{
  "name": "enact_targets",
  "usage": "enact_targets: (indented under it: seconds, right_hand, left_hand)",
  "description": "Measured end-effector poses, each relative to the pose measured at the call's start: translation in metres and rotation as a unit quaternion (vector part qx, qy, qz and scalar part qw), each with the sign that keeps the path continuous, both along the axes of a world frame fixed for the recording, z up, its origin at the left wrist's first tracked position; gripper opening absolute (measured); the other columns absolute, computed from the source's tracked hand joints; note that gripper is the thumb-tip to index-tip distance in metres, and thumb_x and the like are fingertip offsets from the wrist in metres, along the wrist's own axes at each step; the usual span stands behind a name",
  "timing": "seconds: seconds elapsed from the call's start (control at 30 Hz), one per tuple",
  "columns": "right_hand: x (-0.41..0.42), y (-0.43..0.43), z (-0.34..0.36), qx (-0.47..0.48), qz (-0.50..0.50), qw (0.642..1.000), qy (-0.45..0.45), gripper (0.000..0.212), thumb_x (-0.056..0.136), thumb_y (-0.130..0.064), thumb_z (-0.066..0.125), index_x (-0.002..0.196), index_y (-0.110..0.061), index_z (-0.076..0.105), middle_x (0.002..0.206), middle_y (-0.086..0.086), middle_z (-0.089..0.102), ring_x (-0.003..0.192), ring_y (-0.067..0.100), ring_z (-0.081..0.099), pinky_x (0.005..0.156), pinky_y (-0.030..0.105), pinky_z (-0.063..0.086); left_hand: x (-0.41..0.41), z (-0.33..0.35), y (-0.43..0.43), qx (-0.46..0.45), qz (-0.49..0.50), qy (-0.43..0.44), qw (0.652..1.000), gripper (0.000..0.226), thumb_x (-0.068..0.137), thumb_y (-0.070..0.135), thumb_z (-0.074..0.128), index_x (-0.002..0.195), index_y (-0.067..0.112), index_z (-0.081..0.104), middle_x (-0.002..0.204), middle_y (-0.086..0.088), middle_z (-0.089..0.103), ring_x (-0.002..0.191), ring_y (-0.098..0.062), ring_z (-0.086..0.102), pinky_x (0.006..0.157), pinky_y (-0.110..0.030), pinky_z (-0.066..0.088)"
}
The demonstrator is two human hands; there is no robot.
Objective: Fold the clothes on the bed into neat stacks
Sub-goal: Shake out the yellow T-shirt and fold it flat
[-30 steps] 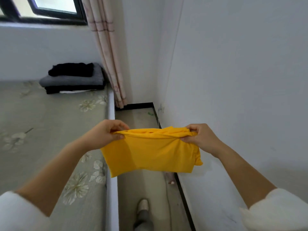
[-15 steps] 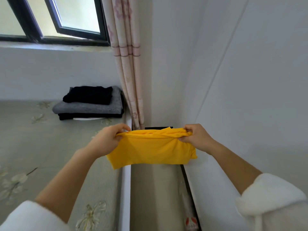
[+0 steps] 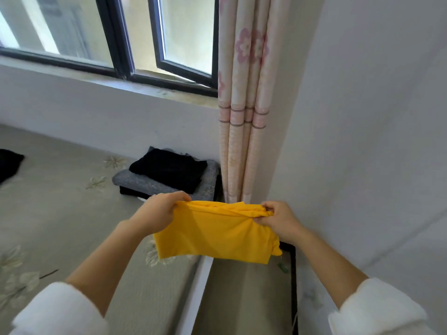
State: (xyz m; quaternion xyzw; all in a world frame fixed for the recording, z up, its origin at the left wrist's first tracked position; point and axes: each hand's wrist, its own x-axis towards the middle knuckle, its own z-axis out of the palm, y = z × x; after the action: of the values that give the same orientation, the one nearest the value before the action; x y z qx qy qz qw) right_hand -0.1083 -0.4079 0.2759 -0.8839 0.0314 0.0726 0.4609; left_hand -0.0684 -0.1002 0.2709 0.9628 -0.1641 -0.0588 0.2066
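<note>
On the head camera, we hold a bright yellow soft-knit garment up in the air between our two hands, already folded down to a small rectangle. Our left hand pinches its upper left corner, fingers curled over the bunched top edge. Our right hand grips the upper right corner the same way, so the top edge is stretched between them and the rest hangs flat below, touching no surface. We judge that this two-corner hold keeps the layers aligned while the piece is carried.

Just beyond our left hand, on the pale floral-print bed, lies a neat stack of folded clothes: a black piece on a grey one, with something dark beneath. It looks the likely place for the yellow piece. Far to the left of our left hand a black garment lies at the picture's edge, too cut off to tell whether it is folded. Beyond our right hand hangs a pink flowered curtain.
</note>
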Motion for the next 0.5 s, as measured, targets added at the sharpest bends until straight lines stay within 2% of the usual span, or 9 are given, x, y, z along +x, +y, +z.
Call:
enact_targets:
  seconds: [0.07, 0.1, 0.23, 0.3, 0.4, 0.5]
  right_hand:
    - [0.039, 0.004, 0.000, 0.017, 0.015, 1.000, 0.000, 0.013, 0.078, -0.007, 0.075, 0.080, -0.018, 0.069, 0.084, 0.004, 0.069, 0.082, 0.018, 0.064, 0.077, 0.034, 0.052]
    - [0.056, 0.007, 0.000, 0.025, 0.022, 0.999, 0.000, 0.015, 0.079, -0.006, 0.074, 0.079, -0.019, 0.068, 0.081, 0.002, 0.068, 0.078, 0.014, 0.062, 0.072, 0.029, 0.051]
    - [0.122, 0.031, -0.004, 0.057, 0.054, 0.997, -0.003, 0.021, 0.082, -0.007, 0.072, 0.077, -0.025, 0.064, 0.075, -0.006, 0.063, 0.072, 0.004, 0.057, 0.061, 0.013, 0.043]
    - [0.154, 0.046, -0.008, 0.065, 0.065, 0.996, -0.008, 0.021, 0.083, -0.009, 0.071, 0.078, -0.027, 0.063, 0.079, -0.006, 0.064, 0.076, 0.006, 0.058, 0.062, 0.015, 0.044]
    - [0.201, 0.071, -0.014, 0.085, 0.087, 0.993, 0.004, 0.011, 0.085, -0.013, 0.070, 0.087, -0.023, 0.066, 0.087, -0.004, 0.066, 0.082, 0.008, 0.060, 0.066, 0.020, 0.044]
    - [0.241, 0.096, -0.021, 0.105, 0.105, 0.989, 0.023, 0.011, 0.086, -0.014, 0.070, 0.087, -0.024, 0.065, 0.086, -0.007, 0.066, 0.080, 0.004, 0.060, 0.063, 0.013, 0.044]
  left_hand:
    - [0.027, -0.001, 0.001, 0.030, 0.031, -0.029, 0.999, 0.058, 0.087, -0.007, 0.037, 0.126, 0.034, 0.050, 0.117, 0.004, 0.061, 0.100, -0.021, 0.057, 0.108, -0.055, 0.029]
    - [0.040, -0.002, 0.003, 0.044, 0.047, -0.043, 0.997, 0.060, 0.085, -0.008, 0.037, 0.127, 0.034, 0.049, 0.123, 0.006, 0.059, 0.108, -0.022, 0.056, 0.113, -0.057, 0.019]
    - [0.090, 0.003, 0.017, 0.090, 0.108, -0.078, 0.987, 0.060, 0.084, -0.008, 0.038, 0.128, 0.033, 0.049, 0.127, 0.005, 0.058, 0.115, -0.025, 0.053, 0.115, -0.056, 0.009]
    - [0.118, 0.005, 0.030, 0.091, 0.131, -0.082, 0.984, 0.059, 0.085, -0.007, 0.037, 0.128, 0.030, 0.050, 0.129, 0.003, 0.057, 0.120, -0.026, 0.051, 0.115, -0.055, 0.003]
    - [0.162, 0.007, 0.054, 0.102, 0.144, -0.081, 0.981, 0.058, 0.085, -0.007, 0.037, 0.130, 0.028, 0.050, 0.132, 0.001, 0.055, 0.122, -0.028, 0.049, 0.116, -0.058, 0.002]
    - [0.205, 0.006, 0.082, 0.117, 0.141, -0.076, 0.980, 0.058, 0.084, -0.007, 0.039, 0.130, 0.026, 0.051, 0.133, -0.002, 0.055, 0.123, -0.030, 0.050, 0.116, -0.058, 0.000]
